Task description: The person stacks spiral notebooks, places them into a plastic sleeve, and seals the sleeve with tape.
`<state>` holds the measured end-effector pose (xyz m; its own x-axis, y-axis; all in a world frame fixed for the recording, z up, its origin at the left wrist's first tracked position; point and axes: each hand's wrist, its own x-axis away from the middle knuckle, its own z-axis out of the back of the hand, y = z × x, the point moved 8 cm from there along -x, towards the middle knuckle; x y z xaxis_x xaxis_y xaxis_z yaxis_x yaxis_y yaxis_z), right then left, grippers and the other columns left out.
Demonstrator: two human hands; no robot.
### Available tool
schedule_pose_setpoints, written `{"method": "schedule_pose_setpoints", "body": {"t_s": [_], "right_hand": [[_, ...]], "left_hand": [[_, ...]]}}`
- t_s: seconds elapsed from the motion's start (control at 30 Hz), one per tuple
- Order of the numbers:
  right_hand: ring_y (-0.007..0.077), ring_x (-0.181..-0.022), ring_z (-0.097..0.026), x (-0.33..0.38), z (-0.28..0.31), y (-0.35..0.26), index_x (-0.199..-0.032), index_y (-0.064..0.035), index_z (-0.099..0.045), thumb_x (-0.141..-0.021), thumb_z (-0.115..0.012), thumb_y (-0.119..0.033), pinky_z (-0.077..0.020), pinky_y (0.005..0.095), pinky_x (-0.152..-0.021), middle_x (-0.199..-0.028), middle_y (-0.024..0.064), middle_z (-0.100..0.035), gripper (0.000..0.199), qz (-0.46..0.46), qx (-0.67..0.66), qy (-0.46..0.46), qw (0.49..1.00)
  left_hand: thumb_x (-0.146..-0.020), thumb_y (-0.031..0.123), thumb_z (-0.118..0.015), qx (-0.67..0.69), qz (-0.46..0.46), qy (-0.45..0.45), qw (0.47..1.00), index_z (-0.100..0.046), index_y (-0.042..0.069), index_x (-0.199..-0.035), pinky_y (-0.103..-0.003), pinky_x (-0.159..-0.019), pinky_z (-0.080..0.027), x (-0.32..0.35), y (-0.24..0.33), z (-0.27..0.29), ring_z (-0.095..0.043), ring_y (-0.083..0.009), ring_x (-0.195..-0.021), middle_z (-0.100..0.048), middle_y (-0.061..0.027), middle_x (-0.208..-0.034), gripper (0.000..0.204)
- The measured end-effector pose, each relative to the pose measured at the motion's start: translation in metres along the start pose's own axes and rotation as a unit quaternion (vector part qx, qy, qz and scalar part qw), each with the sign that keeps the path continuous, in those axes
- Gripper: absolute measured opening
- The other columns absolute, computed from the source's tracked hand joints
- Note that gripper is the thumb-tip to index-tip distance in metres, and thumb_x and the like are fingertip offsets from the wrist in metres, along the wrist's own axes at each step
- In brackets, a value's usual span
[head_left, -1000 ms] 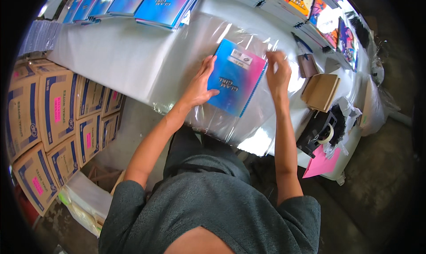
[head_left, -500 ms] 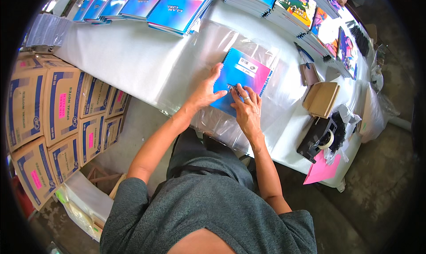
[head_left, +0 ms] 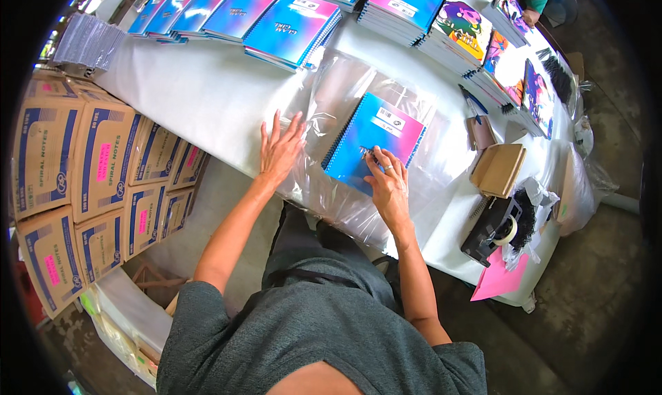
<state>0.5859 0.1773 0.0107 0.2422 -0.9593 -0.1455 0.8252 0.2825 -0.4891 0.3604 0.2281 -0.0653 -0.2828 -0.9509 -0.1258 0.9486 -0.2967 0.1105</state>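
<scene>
The left hand (head_left: 279, 150) splayed, holding nothing, beside the clear plastic sheet (head_left: 328, 84). The right hand (head_left: 391, 191) – fingers bent, ungrasping – rested on the blue-and-pink spiral notebook (head_left: 360, 136) near the white-covered table's (head_left: 200, 77) front edge.

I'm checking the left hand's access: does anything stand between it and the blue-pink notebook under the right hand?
Nothing visible blocks it; only clear plastic spread on the table lies between left hand and notebook.

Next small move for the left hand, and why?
Probably pick up the left edge of the clear plastic sheeting with the left hand: it is spread beside that edge, while the right hand rests on the blue-and-pink spiral notebook lying on the sheeting.
</scene>
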Motion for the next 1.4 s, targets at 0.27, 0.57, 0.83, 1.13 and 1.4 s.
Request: {"method": "schedule_pose_setpoints", "body": {"t_s": [0.27,0.57,0.83,1.13,1.4], "right_hand": [[0.0282,-0.124,-0.047,0.001,0.001,0.005,-0.121,-0.0017,-0.06,-0.077,-0.069,-0.008,-0.0348,0.0437,-0.105,-0.134,0.0114,-0.052,0.044,0.002,0.0,-0.016,1.0],[0.028,-0.124,-0.046,0.001,-0.002,0.003,-0.125,-0.0046,-0.059,-0.079,-0.068,-0.008,-0.0351,0.0429,-0.104,-0.135,0.01,-0.051,0.047,0.014,0.008,-0.021,1.0],[0.029,-0.123,-0.046,0.002,0.0,0.006,-0.121,-0.0015,-0.06,-0.077,-0.069,-0.009,-0.0354,0.0441,-0.104,-0.133,0.0135,-0.052,0.045,0.02,0.009,-0.017,1.0],[0.0321,-0.117,-0.05,-0.005,-0.012,0.02,-0.099,0.0023,-0.068,-0.079,-0.073,-0.017,-0.0259,0.0478,-0.108,-0.123,0.0149,-0.055,0.028,-0.112,-0.234,-0.015,0.966],[0.0292,-0.088,-0.058,-0.013,-0.036,0.035,-0.079,0.0049,-0.067,-0.08,-0.068,-0.014,-0.0171,0.0451,-0.112,-0.087,0.0133,-0.061,0.019,-0.258,-0.333,0.03,0.907]], "left_hand": [[-0.081,0.035,-0.072,0.395,0.139,0.012,0.908,-0.039,0.016,-0.145,-0.048,-0.109,-0.033,0.004,-0.015,0.045,-0.026,-0.0394,-0.14,-0.032,-0.0174,-0.151,0.074],[-0.091,0.041,-0.057,-0.021,0.077,-0.028,0.996,-0.04,0.014,-0.142,-0.068,-0.107,-0.016,0.032,-0.029,-0.013,-0.013,-0.0395,-0.143,-0.024,-0.0126,-0.154,0.06],[-0.088,0.021,-0.065,0.306,0.191,-0.003,0.933,-0.041,0.011,-0.143,-0.044,-0.093,-0.048,0.03,-0.005,0.039,-0.049,-0.0325,-0.124,-0.039,-0.0138,-0.146,0.061],[-0.081,-0.003,-0.049,0.33,0.042,-0.221,0.917,-0.043,0.002,-0.139,-0.041,-0.078,-0.055,0.04,0.078,0.056,-0.066,-0.0335,-0.095,-0.056,-0.0145,-0.131,0.058],[-0.086,0.018,-0.061,0.321,-0.048,-0.207,0.923,-0.034,0.015,-0.145,-0.048,-0.087,-0.052,0.037,0.103,0.069,-0.047,-0.0474,-0.122,-0.039,-0.0156,-0.146,0.066]]}}
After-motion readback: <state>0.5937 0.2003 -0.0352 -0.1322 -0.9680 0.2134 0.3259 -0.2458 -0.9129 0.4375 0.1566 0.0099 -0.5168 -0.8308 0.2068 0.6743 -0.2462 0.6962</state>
